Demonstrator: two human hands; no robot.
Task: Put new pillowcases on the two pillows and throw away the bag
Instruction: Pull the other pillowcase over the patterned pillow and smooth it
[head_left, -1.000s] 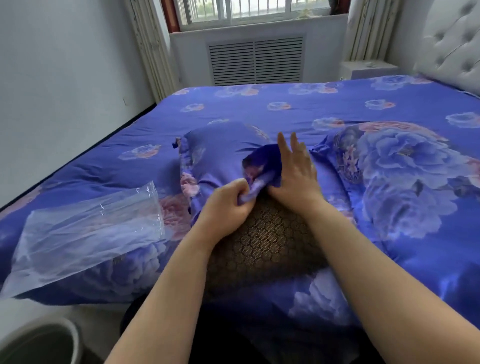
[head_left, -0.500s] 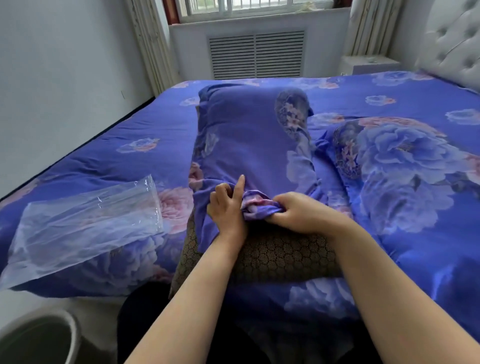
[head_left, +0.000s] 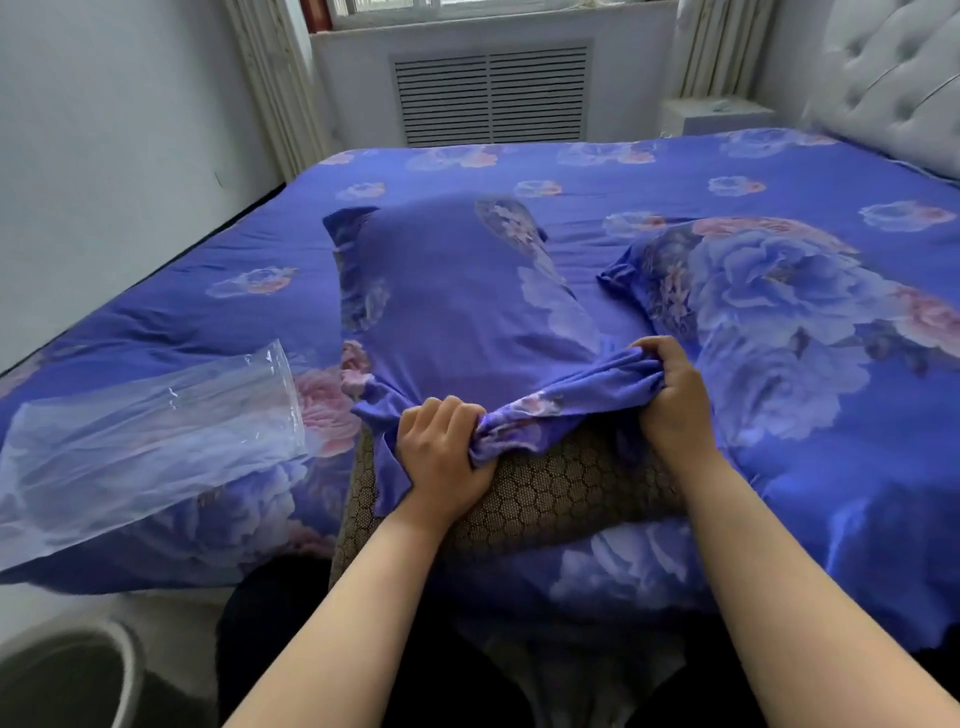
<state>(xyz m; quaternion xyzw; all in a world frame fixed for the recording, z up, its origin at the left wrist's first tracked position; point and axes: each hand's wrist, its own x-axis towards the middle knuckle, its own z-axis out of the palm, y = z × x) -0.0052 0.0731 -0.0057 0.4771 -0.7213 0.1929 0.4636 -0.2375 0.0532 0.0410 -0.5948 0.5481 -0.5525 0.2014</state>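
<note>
A brown honeycomb-patterned pillow (head_left: 550, 493) lies at the bed's near edge, most of it inside a blue floral pillowcase (head_left: 457, 306). Its near end still shows bare. My left hand (head_left: 447, 452) grips the bunched open edge of the pillowcase at the left. My right hand (head_left: 672, 395) grips the same edge at the right, and the cloth is stretched between them. A second pillow (head_left: 779, 312) in a matching floral case lies to the right. A clear plastic bag (head_left: 140, 447) lies flat on the bed at the left.
A blue floral bedspread (head_left: 519, 171) covers the bed. A grey round bin (head_left: 67, 680) stands on the floor at the bottom left. A tufted headboard (head_left: 893, 78) is at the far right, a wall at the left, a radiator grille under the window beyond.
The pillowcase has been drawn down over the pillow and laid flat. My hands have moved apart along its open edge, the right one shifting rightward.
</note>
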